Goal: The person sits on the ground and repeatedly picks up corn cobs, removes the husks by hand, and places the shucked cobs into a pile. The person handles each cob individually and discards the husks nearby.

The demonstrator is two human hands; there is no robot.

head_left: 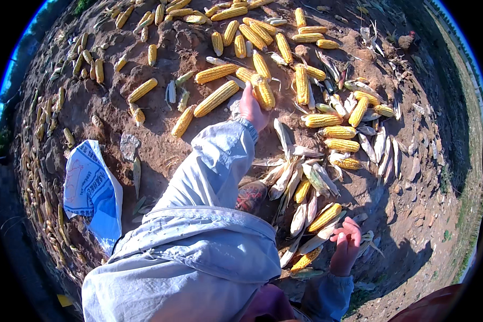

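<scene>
My left hand (254, 110) reaches forward among scattered yellow corn cobs, closed around a husked corn cob (263, 92). Other bare cobs lie close about it, such as a long cob (217, 99) just to its left and another cob (302, 86) to its right. Lower right, my right hand (346, 246) is empty, with its fingers loosely bent and apart. Beside that hand lies a cob (325, 217) amid pale dry husks (299, 214). Another cob (306, 259) rests partly covered by husk, left of the right wrist.
A white and blue printed sack (94, 188) lies on the bare soil to the left. Several cobs sit in a cluster (342, 145) at the right, with loose husks (382, 147) beside them. My shoe (251, 196) shows below my left forearm. More corn spreads across the far ground.
</scene>
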